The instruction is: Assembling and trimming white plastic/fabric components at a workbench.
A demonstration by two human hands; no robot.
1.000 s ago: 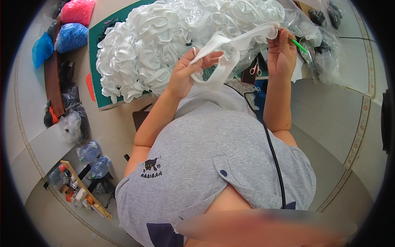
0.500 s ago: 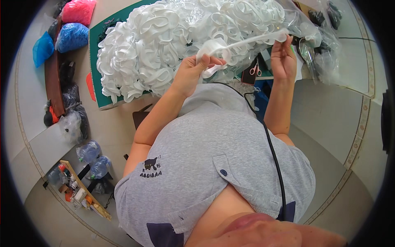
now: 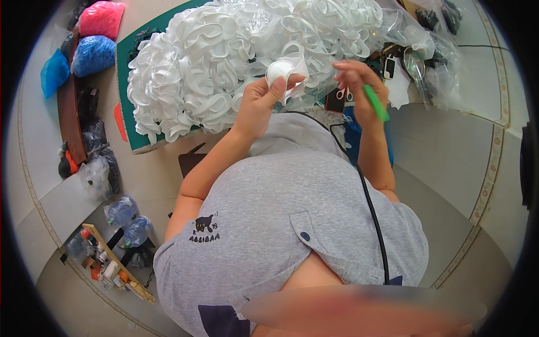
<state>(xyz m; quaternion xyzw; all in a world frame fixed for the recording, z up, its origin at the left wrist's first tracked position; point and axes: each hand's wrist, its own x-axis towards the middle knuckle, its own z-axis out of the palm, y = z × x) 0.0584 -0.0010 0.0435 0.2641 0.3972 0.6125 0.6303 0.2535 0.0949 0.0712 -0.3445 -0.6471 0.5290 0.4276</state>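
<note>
My left hand (image 3: 259, 102) is closed on a loop of white ribbon (image 3: 282, 69), pinched between thumb and fingers over the near edge of the table. Bright green and slim, a stick-like tool (image 3: 375, 103) sits in my right hand (image 3: 362, 90), slanting out past the palm; its far end is hidden and its kind is unclear. My right hand is apart from the ribbon, a little to its right. A big heap of curled white ribbon pieces (image 3: 193, 67) spreads beyond both hands.
Beneath the heap is a green-topped table (image 3: 126, 73). Small scissors (image 3: 343, 94) lie by a dark flat case (image 3: 334, 101). Clear plastic bags (image 3: 443, 73) fill the right end. Pink (image 3: 101, 19) and blue (image 3: 94, 56) bags stand at left. A black cable (image 3: 373, 219) runs down my shirt.
The ribbon stretched between my hands is no longer taut; my right hand has let go of its end, moved left and now holds the green tool. My left hand keeps its hold.
</note>
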